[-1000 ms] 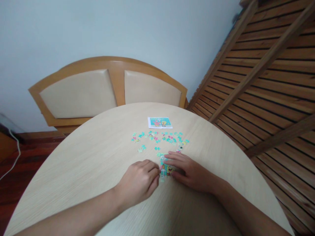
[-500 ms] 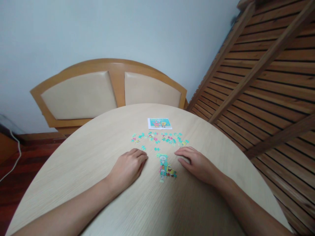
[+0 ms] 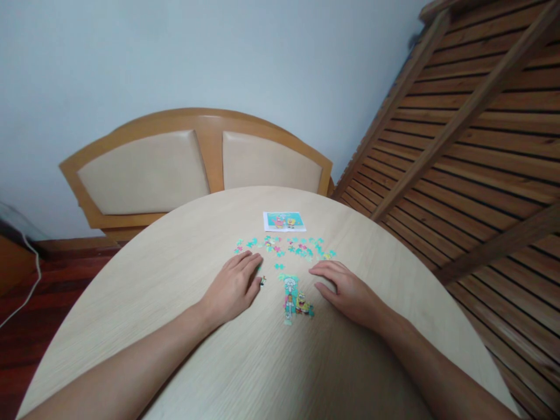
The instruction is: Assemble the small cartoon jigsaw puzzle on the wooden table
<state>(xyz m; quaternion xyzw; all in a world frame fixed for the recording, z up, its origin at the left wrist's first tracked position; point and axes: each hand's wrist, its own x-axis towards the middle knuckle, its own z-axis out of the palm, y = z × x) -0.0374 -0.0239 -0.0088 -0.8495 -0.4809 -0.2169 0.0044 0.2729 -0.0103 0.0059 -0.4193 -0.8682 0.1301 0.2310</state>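
A partly joined jigsaw puzzle (image 3: pixel 289 297) lies on the table between my hands, showing a tall pale figure and a yellow square character. My left hand (image 3: pixel 234 286) rests left of it, fingers stretched forward and thumb apart. A small dark and yellow puzzle piece (image 3: pixel 263 281) sits at the thumb's tip; whether they touch I cannot tell. The fingertips reach toward the loose puzzle pieces (image 3: pixel 301 251), partly covering a teal one. To the puzzle's right, my right hand (image 3: pixel 343 286) lies open and holds nothing, thumb and fingers apart. A joined pair of teal pieces (image 3: pixel 279 266) is just above the puzzle.
Beyond the loose pieces lies a picture card (image 3: pixel 284 221) with cartoon characters on teal. The round wooden table (image 3: pixel 184 251) stands by a padded bench back (image 3: pixel 144 175) against the wall. Wooden slats (image 3: pixel 472 146) lean along the right, and a white cable (image 3: pixel 32 280) hangs at left.
My left hand has shifted slightly forward and its fingers have spread, the thumb moving away. A dark and yellow piece now shows by the thumb. My right hand has hardly moved.
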